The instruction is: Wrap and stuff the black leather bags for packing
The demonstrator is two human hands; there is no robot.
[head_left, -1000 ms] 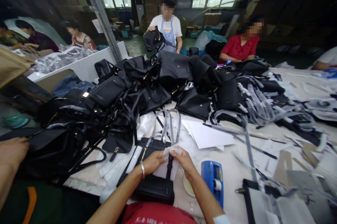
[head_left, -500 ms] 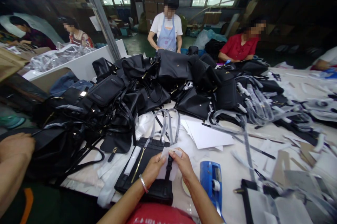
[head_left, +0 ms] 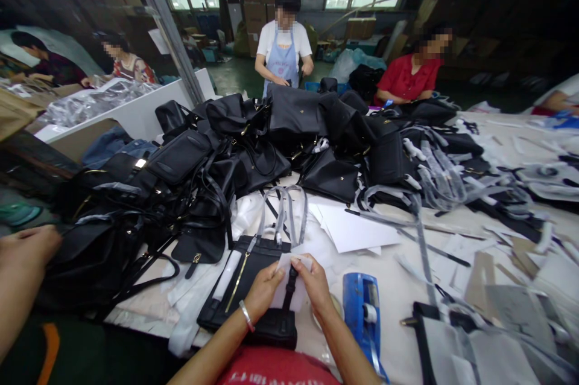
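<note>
A black handbag (head_left: 253,320) lies flat in front of me, its handles wrapped in clear plastic and pointing away. On its left part are a gold zip (head_left: 239,279) and a white wrapped roll (head_left: 227,275). Over its right strap and buckle, my left hand (head_left: 266,288) and my right hand (head_left: 311,279) pinch a thin white sheet of tissue paper (head_left: 286,260) between thumbs and fingers. Part of the sheet lies behind the black strap (head_left: 289,291). Beside my right forearm stands a blue tape dispenser (head_left: 360,312).
A heap of black bags (head_left: 294,113) spans the table's far side. White paper sheets (head_left: 357,231) lie beyond my right hand. At far left a co-worker's hand (head_left: 29,246) touches a black bag. Another part-wrapped bag (head_left: 479,343) lies right.
My hands keep their pinch on the tissue paper, almost still. The view has shifted slightly. Across the table, the person in the apron has raised one forearm.
</note>
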